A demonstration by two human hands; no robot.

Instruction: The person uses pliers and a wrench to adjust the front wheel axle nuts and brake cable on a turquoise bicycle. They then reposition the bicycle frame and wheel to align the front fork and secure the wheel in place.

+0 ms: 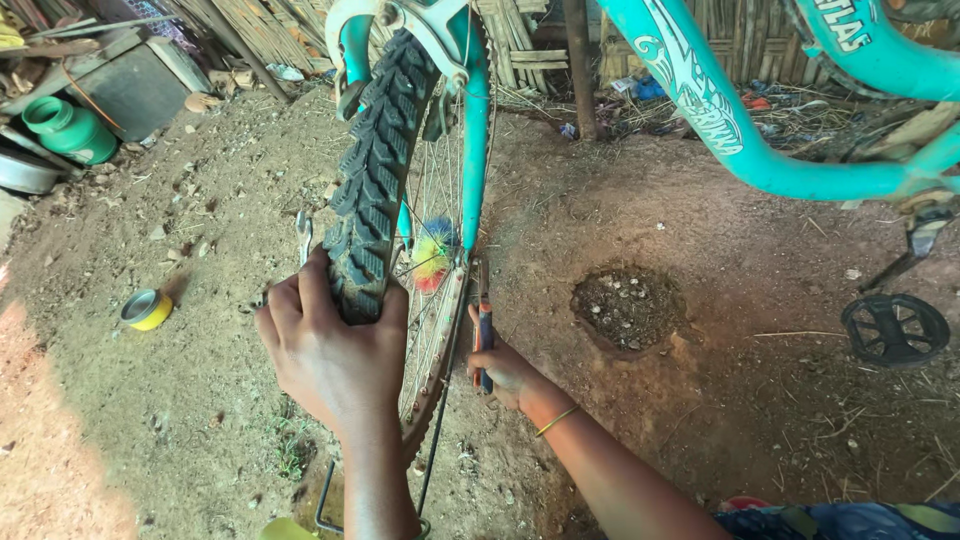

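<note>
Head cam: left hand (335, 355) is gripping knobby black tyre (375, 180) of bike wheel, fingers (290, 300) wrapping tight around tread, at approx 6 o'clock of frame centre. Right hand (505, 372) is sitting just right of rim (440, 340), fingers closing on blue-handled tool (484, 325) pointing up along spokes. Wheel is hanging in teal fork (475, 130), w/ coloured bristle brush (434, 255) on hub. Teal frame (720, 110) is running toward 2 o'clock; black pedal (895, 330) at 3 o'clock. Small yellow tin (146, 309) is lying on dirt ground (180, 400) at 9 o'clock, green jar (70, 128) at 10 o'clock.
</note>
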